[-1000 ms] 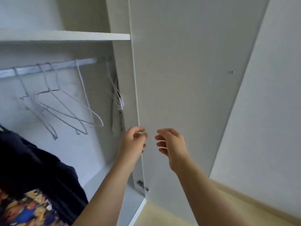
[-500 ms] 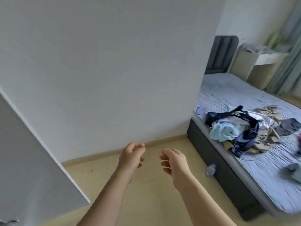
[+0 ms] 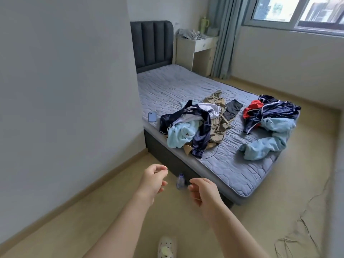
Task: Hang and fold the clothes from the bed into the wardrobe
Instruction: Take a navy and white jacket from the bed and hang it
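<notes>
The left hand (image 3: 153, 180) and right hand (image 3: 202, 190) are held apart over open floor (image 3: 270, 211), fingers loosely curled, nothing gripped. On the bed (image 3: 173, 86), one pile of clothes (image 3: 193, 125) is heaped by the near edge, another pile (image 3: 270, 123) at the far edge. A bottle (image 3: 180, 181) is seen at the bed's base.

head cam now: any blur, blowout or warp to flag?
Head view: window partly blown out. The light is soft daylight with faint shadows. The wide-angle lens slants the wall and bows lines near the frame edges. Left hand and right hand are slightly smeared, and the bottle between them is soft. Clothes on the bed are sharp.
</notes>
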Demonstrator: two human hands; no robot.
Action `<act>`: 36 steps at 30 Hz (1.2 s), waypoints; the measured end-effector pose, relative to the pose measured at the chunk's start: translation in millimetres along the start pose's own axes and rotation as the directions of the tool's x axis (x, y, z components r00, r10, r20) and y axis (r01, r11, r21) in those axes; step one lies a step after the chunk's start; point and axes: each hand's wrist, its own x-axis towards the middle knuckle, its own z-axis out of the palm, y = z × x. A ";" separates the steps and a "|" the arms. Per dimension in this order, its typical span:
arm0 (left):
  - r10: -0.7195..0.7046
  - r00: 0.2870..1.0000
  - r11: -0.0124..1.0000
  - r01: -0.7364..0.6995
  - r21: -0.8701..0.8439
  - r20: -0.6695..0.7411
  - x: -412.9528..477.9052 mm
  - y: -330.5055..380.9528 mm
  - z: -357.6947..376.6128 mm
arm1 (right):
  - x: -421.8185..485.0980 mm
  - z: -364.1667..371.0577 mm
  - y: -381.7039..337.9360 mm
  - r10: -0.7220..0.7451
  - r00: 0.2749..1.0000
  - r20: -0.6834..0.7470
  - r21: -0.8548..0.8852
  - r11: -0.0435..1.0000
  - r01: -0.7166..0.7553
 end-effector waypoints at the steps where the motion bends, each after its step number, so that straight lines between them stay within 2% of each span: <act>1: -0.005 1.000 1.000 0.004 0.011 0.016 17.9 5.8 7.9 | 16.9 -1.0 -9.1 0.010 1.000 -0.009 0.006 1.000 -0.010; 5: -0.038 0.998 0.998 0.035 0.053 0.058 91.7 31.5 37.8 | 79.7 -2.5 -49.8 0.067 0.997 -0.032 0.026 0.997 -0.067; 10: -0.060 0.990 0.986 0.039 0.164 0.128 181.8 68.2 93.6 | 154.1 -21.9 -101.6 0.109 0.984 -0.140 0.057 0.993 -0.102; 16: -0.109 0.957 0.960 0.032 0.278 0.267 237.5 94.4 173.1 | 215.4 -72.0 -129.2 0.136 0.956 -0.261 0.146 0.984 -0.100; 21: -0.193 0.932 0.951 0.102 0.291 0.306 284.6 98.5 259.8 | 288.8 -136.9 -150.0 0.112 0.931 -0.347 0.147 0.987 -0.064; 24: -0.241 0.925 0.948 0.158 0.277 0.295 314.7 97.4 323.1 | 342.8 -185.6 -160.6 0.139 0.925 -0.354 0.119 0.988 -0.103; 28: -0.313 0.928 0.929 0.255 0.269 0.203 357.6 99.3 417.5 | 420.8 -257.8 -183.5 0.181 0.929 -0.322 0.025 0.983 -0.183; 36: -0.469 0.878 0.873 0.443 0.204 0.096 415.1 94.2 558.1 | 533.1 -336.5 -224.3 0.242 0.946 -0.215 -0.117 0.956 -0.271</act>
